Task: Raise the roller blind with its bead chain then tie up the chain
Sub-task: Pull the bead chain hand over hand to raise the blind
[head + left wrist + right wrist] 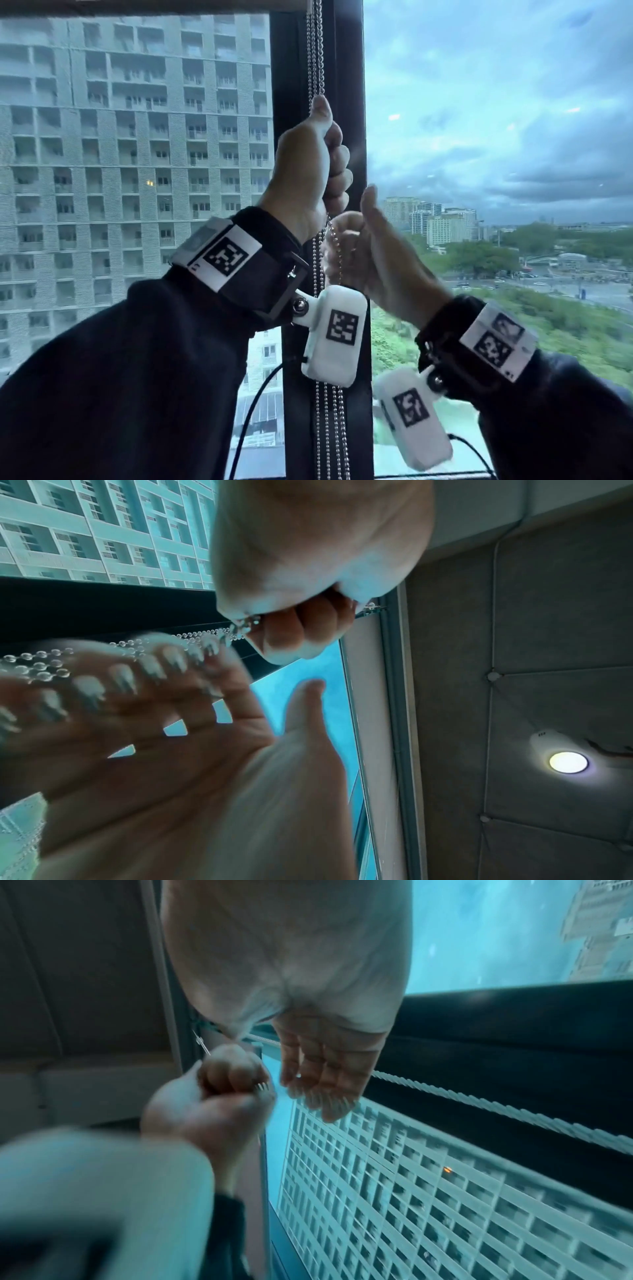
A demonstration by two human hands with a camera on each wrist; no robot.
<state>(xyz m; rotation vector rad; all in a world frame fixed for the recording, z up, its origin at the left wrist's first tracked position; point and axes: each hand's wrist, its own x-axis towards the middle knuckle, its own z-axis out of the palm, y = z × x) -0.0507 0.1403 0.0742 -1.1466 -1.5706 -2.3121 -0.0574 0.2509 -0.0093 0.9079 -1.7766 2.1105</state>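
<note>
Silver metal bead chain point(315, 61) hangs in several strands down the front of the black window mullion point(346, 68), from the top edge of the head view to the bottom. Left hand point(310, 168) is fisted around the strands partway up the mullion, thumb pointing up along the chain, fingers curled on the far side. Right hand point(368, 246) sits just below the left hand, touching it or nearly so; fingers are out fairly straight with the thumb up, and loose chain strands drape across the fingers. No curl around the chain, so it reads as a flat, relaxed hand with beads lying on it. Right hand is motion-blurred in the wrist views.

Left wrist view: left hand point(308, 561) clamped on the chain point(205, 635) at top, right hand fingers point(147, 685) spread below with beads running over the fingertips. Right wrist view: right hand point(308, 974) up top with fingers hanging straight, left hand point(212, 1096) a fist below it, chain point(479, 1107) stretching along the mullion.

Roller blind point(363, 669): only its rolled-up end and bracket show, above the mullion near the ceiling; glass both sides of the mullion is uncovered. Left of the mullion a grey apartment block point(137, 137); right of it cloudy sky and trees. Dark sleeves, marker-tagged wrist camera bands point(233, 257) on both arms. Ceiling lamp point(568, 762) lit, right of the blind.
</note>
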